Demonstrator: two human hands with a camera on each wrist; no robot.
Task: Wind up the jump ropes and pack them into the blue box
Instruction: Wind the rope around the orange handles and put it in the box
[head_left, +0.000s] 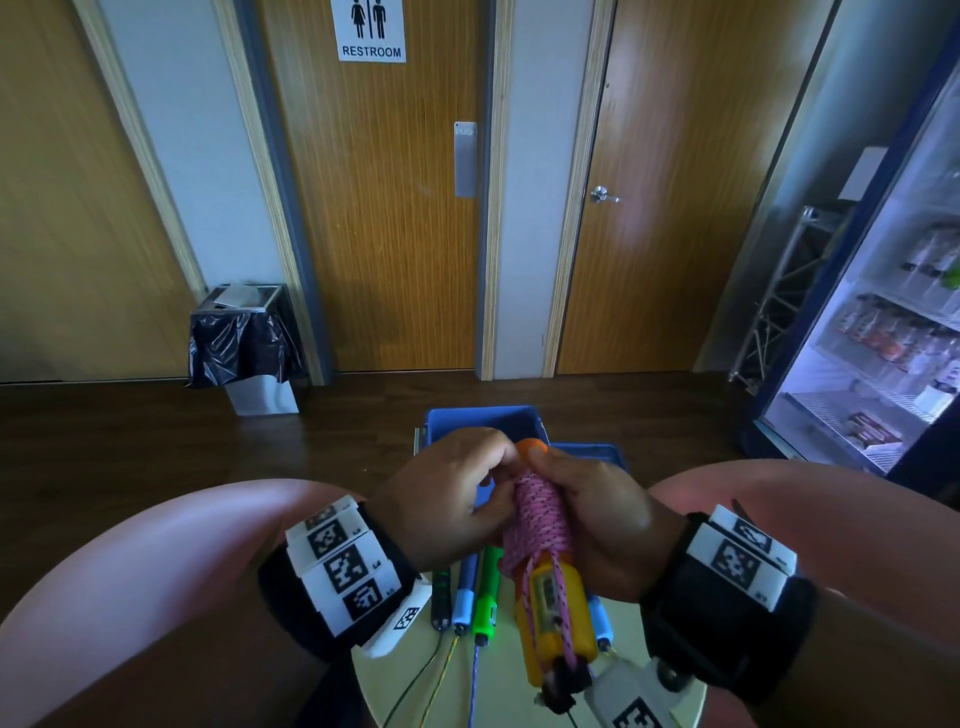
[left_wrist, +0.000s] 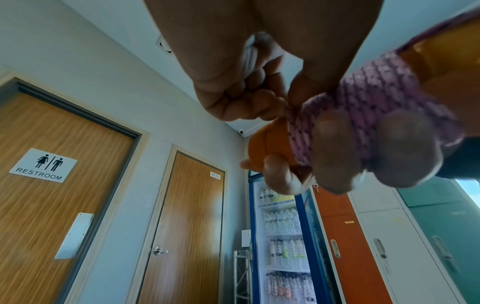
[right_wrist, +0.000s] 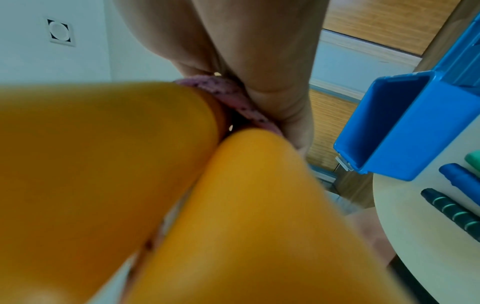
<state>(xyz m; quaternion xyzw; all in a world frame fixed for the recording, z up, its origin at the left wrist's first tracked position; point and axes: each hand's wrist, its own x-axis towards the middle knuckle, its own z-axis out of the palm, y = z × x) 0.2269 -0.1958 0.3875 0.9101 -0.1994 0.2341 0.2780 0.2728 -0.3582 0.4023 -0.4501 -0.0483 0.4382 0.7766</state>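
A pink rope (head_left: 537, 512) is wound tight round two yellow-orange handles (head_left: 558, 608) held together above the small round table (head_left: 405, 680). My right hand (head_left: 582, 499) grips this bundle round the wound part. My left hand (head_left: 483, 491) pinches the rope's end near the top of the coil; in the left wrist view the pinch (left_wrist: 288, 107) sits right at the pink windings (left_wrist: 369, 107). The blue box (head_left: 485, 423) stands open just beyond my hands, also seen as the blue box (right_wrist: 389, 127) in the right wrist view. The handles (right_wrist: 130, 164) fill that view.
Several other jump-rope handles, dark green (head_left: 441, 592), blue (head_left: 465, 592) and bright green (head_left: 487, 597), lie on the table under my hands, their cords trailing off the front edge. A lined bin (head_left: 244, 332) stands at the wall, a drinks fridge (head_left: 883, 338) at right.
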